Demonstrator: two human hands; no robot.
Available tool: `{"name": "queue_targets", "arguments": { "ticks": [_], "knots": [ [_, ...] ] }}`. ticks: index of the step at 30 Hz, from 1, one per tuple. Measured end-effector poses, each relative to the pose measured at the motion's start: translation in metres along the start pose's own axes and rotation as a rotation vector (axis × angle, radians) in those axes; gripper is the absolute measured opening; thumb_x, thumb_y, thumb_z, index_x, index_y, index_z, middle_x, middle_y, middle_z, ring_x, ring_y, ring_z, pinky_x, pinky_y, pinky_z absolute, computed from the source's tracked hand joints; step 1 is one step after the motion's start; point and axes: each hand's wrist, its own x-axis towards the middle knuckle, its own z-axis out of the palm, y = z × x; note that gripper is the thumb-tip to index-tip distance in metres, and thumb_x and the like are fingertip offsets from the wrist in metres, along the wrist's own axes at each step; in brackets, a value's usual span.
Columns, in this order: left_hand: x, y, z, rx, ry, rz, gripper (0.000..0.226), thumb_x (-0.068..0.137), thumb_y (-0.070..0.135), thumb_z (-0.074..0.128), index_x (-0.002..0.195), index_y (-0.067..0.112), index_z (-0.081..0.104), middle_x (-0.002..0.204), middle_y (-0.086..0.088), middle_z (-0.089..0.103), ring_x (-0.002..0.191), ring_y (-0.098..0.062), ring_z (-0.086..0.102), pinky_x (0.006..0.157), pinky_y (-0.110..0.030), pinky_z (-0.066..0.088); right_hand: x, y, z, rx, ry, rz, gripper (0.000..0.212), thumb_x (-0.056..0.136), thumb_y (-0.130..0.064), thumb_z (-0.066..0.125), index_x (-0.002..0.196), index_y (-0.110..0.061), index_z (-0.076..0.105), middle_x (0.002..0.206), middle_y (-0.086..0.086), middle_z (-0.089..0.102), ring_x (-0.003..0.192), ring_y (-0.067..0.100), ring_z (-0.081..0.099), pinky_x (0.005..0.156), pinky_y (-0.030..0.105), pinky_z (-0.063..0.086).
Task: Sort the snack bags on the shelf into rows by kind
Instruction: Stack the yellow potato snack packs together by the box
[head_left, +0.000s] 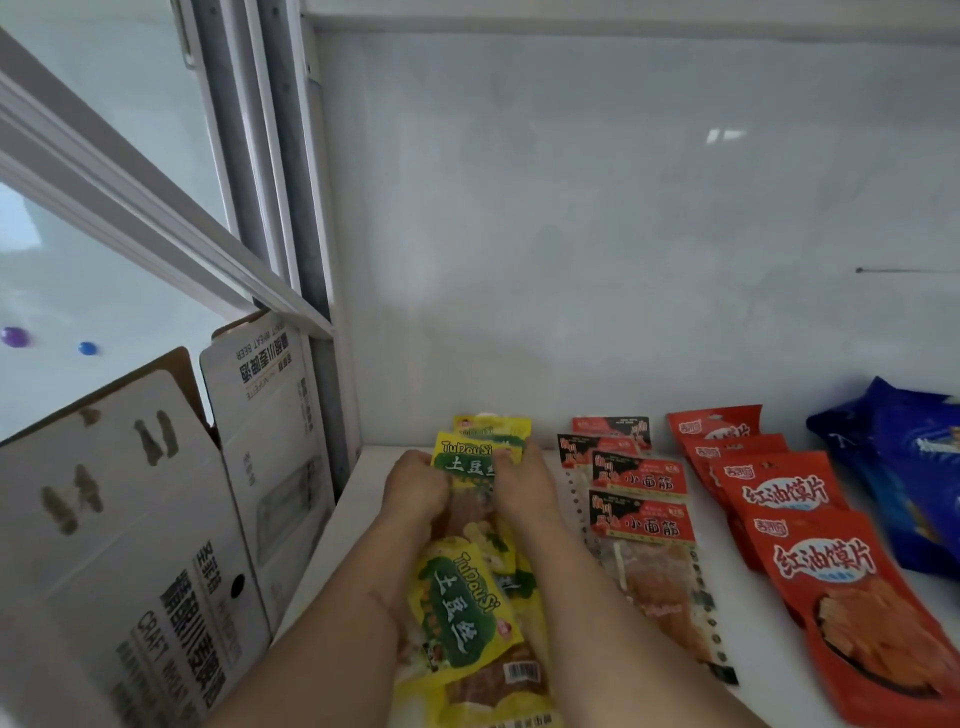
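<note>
Both hands, left hand and right hand, gripping one yellow bag, white shelf holding rows

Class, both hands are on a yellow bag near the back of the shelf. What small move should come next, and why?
Probably set the yellow bag flat, square in its row: left hand and right hand grip its sides, while the front yellow bag lies tilted.

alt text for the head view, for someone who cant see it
Left hand and right hand grip a yellow snack bag in a row of yellow bags on a white shelf, beside rows of red-and-black bags, red bags and blue bags.
</note>
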Motion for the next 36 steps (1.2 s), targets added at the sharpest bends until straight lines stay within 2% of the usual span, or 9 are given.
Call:
{"name": "queue_targets", "arguments": {
  "ticks": [2, 4, 7, 14, 17, 20, 23, 29, 36],
  "knots": [
    [0.0, 0.0, -0.001, 0.027, 0.029, 0.018, 0.012, 0.084, 0.009, 0.065, 0.096, 0.008, 0.067, 0.105, -0.013, 0.07, 0.093, -0.03, 0.067, 0.082, -0.039, 0.057, -0.003, -0.002, -0.001, -0.051, -0.013, 0.008, 0.044, 0.1, -0.026, 0.047, 0.14, -0.009, 0.044, 0.138, 0.018, 0.053, 0.123, 0.035, 0.053, 0.097, 0.035, 0.044],
    [0.003, -0.002, -0.005, 0.079, 0.035, 0.042, 0.04, 0.089, 0.016, 0.066, 0.127, 0.006, 0.057, 0.126, -0.016, 0.063, 0.112, -0.032, 0.061, 0.092, -0.036, 0.05, -0.012, -0.006, -0.004, -0.109, -0.037, 0.006, 0.052, 0.101, -0.031, 0.046, 0.147, -0.008, 0.038, 0.148, 0.019, 0.044, 0.131, 0.034, 0.047, 0.107, 0.039, 0.041],
    [-0.002, -0.005, -0.02, 0.232, 0.036, 0.138, 0.055, 0.093, 0.028, 0.063, 0.141, 0.006, 0.048, 0.142, -0.017, 0.053, 0.126, -0.033, 0.053, 0.102, -0.037, 0.044, -0.035, -0.013, -0.016, -0.196, -0.062, -0.055, 0.049, 0.104, -0.03, 0.045, 0.146, -0.007, 0.04, 0.149, 0.017, 0.043, 0.135, 0.031, 0.044, 0.105, 0.032, 0.036],
    [-0.051, -0.028, -0.068, 0.776, -0.191, 0.201, 0.076, 0.091, 0.065, 0.05, 0.148, 0.017, 0.041, 0.15, -0.012, 0.045, 0.136, -0.032, 0.044, 0.109, -0.042, 0.04, -0.1, 0.003, -0.037, -0.359, -0.102, -0.09, 0.044, 0.106, -0.034, 0.039, 0.144, -0.015, 0.046, 0.145, 0.009, 0.049, 0.13, 0.026, 0.049, 0.1, 0.033, 0.039],
    [-0.075, -0.041, -0.08, 0.926, -0.256, 0.181, 0.081, 0.091, 0.069, 0.047, 0.152, 0.017, 0.035, 0.155, -0.01, 0.04, 0.14, -0.031, 0.039, 0.112, -0.039, 0.036, -0.125, 0.012, -0.04, -0.52, -0.058, -0.079, 0.043, 0.105, -0.034, 0.037, 0.144, -0.017, 0.046, 0.144, 0.007, 0.048, 0.129, 0.027, 0.048, 0.099, 0.036, 0.041],
    [-0.092, -0.05, -0.086, 0.979, -0.242, 0.199, 0.08, 0.093, 0.066, 0.047, 0.152, 0.014, 0.034, 0.159, -0.009, 0.034, 0.143, -0.029, 0.035, 0.115, -0.038, 0.034, -0.146, 0.017, -0.039, -0.711, -0.042, -0.107, 0.041, 0.106, -0.032, 0.033, 0.141, -0.017, 0.047, 0.14, 0.007, 0.05, 0.127, 0.029, 0.047, 0.098, 0.038, 0.041],
    [-0.107, -0.051, -0.092, 0.964, -0.184, 0.192, 0.073, 0.095, 0.061, 0.047, 0.148, 0.011, 0.039, 0.154, -0.011, 0.04, 0.138, -0.03, 0.042, 0.11, -0.037, 0.039, -0.163, 0.016, -0.043, -0.814, -0.029, -0.099, 0.038, 0.105, -0.031, 0.033, 0.137, -0.016, 0.047, 0.136, 0.007, 0.05, 0.124, 0.03, 0.047, 0.095, 0.039, 0.04],
    [-0.13, -0.054, -0.101, 1.024, -0.158, 0.096, 0.053, 0.086, 0.062, 0.052, 0.111, 0.015, 0.054, 0.126, -0.009, 0.054, 0.117, -0.031, 0.055, 0.097, -0.039, 0.047, -0.192, 0.017, -0.052, -0.853, -0.043, -0.071, 0.048, 0.102, -0.047, 0.035, 0.137, -0.017, 0.048, 0.136, 0.007, 0.05, 0.128, 0.031, 0.042, 0.102, 0.042, 0.036],
    [-0.161, -0.06, -0.109, 1.05, -0.082, 0.073, 0.071, 0.085, 0.067, 0.059, 0.128, 0.011, 0.051, 0.132, -0.013, 0.043, 0.12, -0.033, 0.05, 0.097, -0.039, 0.047, -0.206, 0.023, -0.058, -0.844, -0.028, -0.055, 0.054, 0.099, -0.053, 0.04, 0.134, -0.013, 0.048, 0.135, 0.01, 0.049, 0.128, 0.032, 0.042, 0.101, 0.041, 0.038]
  ]
}}
